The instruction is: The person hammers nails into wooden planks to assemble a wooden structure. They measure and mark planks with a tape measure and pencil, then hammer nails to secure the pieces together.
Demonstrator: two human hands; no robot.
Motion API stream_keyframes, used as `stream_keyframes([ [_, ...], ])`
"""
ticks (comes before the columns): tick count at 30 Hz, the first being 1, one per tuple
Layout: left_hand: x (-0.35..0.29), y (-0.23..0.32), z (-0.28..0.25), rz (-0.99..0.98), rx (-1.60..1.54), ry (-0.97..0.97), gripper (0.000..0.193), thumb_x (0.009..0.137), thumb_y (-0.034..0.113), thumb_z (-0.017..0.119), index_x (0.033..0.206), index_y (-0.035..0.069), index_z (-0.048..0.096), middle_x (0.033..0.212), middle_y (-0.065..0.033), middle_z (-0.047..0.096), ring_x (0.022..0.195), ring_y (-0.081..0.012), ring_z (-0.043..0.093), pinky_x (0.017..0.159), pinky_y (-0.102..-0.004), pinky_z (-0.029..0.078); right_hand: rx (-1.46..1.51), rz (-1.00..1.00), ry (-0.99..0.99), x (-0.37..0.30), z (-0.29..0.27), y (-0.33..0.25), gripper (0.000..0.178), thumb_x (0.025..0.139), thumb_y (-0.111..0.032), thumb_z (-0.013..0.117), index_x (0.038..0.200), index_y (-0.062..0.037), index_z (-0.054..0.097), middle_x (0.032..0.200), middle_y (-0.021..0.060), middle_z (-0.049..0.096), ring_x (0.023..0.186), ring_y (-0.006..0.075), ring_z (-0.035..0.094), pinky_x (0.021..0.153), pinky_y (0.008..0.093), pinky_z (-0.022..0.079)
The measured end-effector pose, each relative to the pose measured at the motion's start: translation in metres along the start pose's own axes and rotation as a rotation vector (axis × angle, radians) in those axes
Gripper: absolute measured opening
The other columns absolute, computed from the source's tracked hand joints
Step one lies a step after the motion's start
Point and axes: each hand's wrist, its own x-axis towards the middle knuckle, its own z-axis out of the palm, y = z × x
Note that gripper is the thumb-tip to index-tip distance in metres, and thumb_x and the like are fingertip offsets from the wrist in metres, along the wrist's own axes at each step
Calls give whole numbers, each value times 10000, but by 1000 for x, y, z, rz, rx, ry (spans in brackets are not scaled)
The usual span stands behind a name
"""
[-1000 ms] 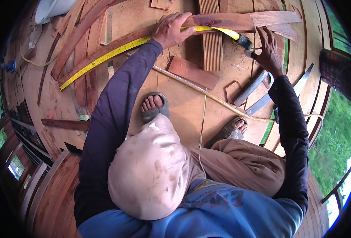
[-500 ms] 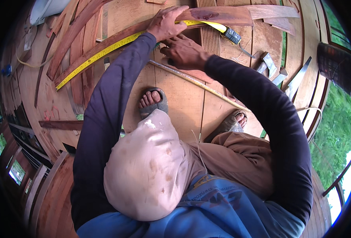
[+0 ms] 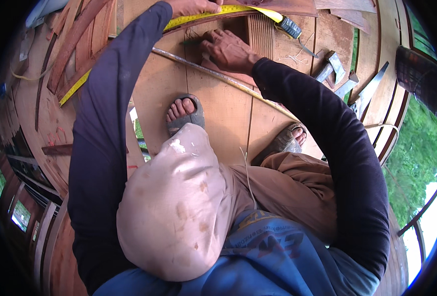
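A curved reddish wooden board [image 3: 297,7] crosses the far edge of the view. Along it runs the yellow blade of a tape measure [image 3: 193,20], its dark case [image 3: 290,27] hanging at the right end. My left hand [image 3: 194,6], partly cut off by the upper edge, presses finger and thumb together at the blade and board. Below the board, my right hand [image 3: 230,52] is low over the floor planks with its fingers curled. A small green thing [image 3: 192,43] shows by its fingertips; what the hand holds, if anything, is hidden.
A long thin rod [image 3: 213,73] lies slantwise across the planks, above my sandalled feet. A grooved board [image 3: 261,37] is beside my right hand. To the right lie a hammer-like tool [image 3: 335,66] and a handsaw [image 3: 371,91]. More timber [image 3: 80,37] is at the left.
My left hand has shifted up and left, partly out of view. The board and tape sit higher in the picture. My right hand is now farther from my left.
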Motion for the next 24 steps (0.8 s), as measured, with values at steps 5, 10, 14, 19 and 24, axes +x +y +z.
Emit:
stream_keyframes([
  [5,9,15,-9,-180,-9,-97,131,734,118,786,824,37,737,783,-56,733,744,-144,673,692,-310,517,96,188,69,-5,0,2,355,942,-323,652,1096,-3,647,1016,232,667,988,387,655,899,466,512],
  [10,12,33,-12,-195,180,-123,185,711,170,797,822,32,744,789,-91,736,741,-174,687,681,-342,527,209,424,-161,8,-5,4,427,880,-423,738,1021,-26,668,941,227,701,914,400,687,809,488,544],
  [14,3,26,-10,-130,236,-39,193,725,196,795,814,38,729,789,-96,726,744,-186,680,683,-356,523,226,411,-176,7,-1,0,415,879,-423,707,1073,-55,699,1007,210,730,992,375,708,874,474,552],
  [19,-10,13,9,-37,162,118,226,803,238,773,832,31,689,766,-88,679,722,-190,634,697,-357,511,444,286,46,-12,-2,5,351,909,-354,705,1081,-54,647,909,217,712,879,423,690,787,510,533],
  [24,-22,20,16,-105,127,191,220,824,239,744,845,32,670,752,-99,661,707,-204,629,694,-362,509,710,240,131,-28,-42,3,264,912,-229,710,1047,-36,591,849,225,678,803,427,674,686,485,483],
])
